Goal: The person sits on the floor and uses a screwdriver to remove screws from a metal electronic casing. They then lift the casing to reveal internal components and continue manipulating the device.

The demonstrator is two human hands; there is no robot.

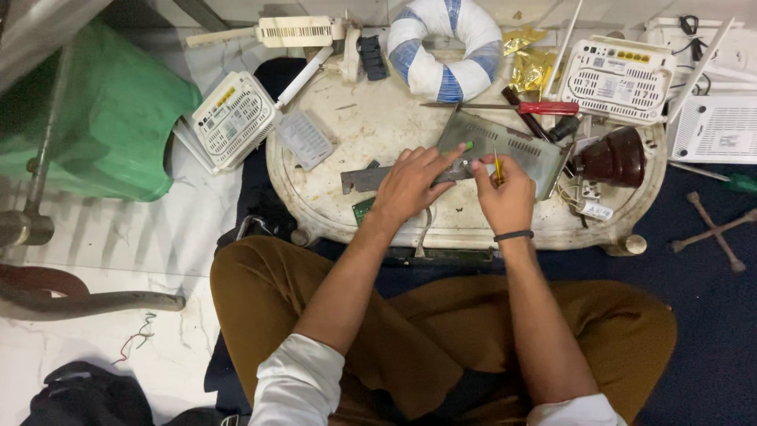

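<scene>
A grey metal device casing (512,146) with vent slots lies on a worn white oval tray (371,126). My left hand (412,183) rests on its near edge, fingers pressing down beside a small green part (468,146). My right hand (505,193) grips a thin yellow-handled screwdriver (497,167), held upright with its tip at the casing. A grey metal strip (364,178) sticks out from under my left hand to the left.
White routers (233,118) (619,77) (717,130) lie around the tray. A red-handled screwdriver (544,107), a blue-and-white ring (445,47), a dark brown round object (617,158), a green bag (110,110) and a cross wrench (714,230) are nearby.
</scene>
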